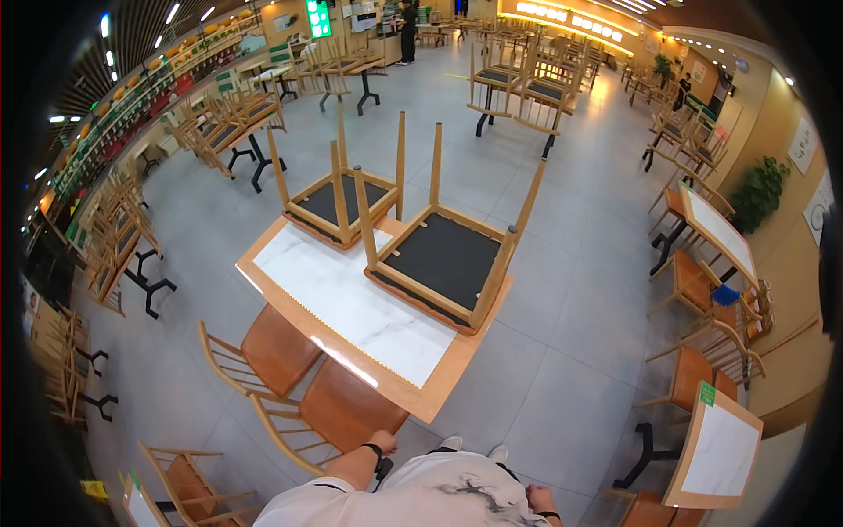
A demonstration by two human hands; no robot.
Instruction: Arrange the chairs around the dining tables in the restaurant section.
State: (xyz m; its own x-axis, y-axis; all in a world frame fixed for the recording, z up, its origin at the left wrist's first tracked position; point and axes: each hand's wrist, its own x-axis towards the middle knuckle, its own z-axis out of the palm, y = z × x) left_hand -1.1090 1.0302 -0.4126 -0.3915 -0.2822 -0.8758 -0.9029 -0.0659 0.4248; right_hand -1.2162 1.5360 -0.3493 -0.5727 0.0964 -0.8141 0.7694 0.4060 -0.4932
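My left hand point(384, 443), with a black band on the wrist, is curled closed beside the brown-seated chair point(352, 402) at the table's near side. Whether it touches the seat edge cannot be told. My right hand point(540, 499) hangs curled by my hip, nothing visible in it. Before me stands a wood-rimmed table point(316, 277) with a white marble-pattern top. Two chairs rest upside down on it, legs up: a nearer chair point(441, 257) and a farther chair point(342, 197). Left of the near chair, a second upright chair point(280, 342) is partly tucked under the table.
More tables carry upturned chairs, such as the stacked chairs point(527, 82) ahead and others point(230, 122) at left. Along the right wall stand a table point(718, 448), upright chairs point(691, 375) and a plant point(757, 194). A person point(408, 33) stands far off by a counter.
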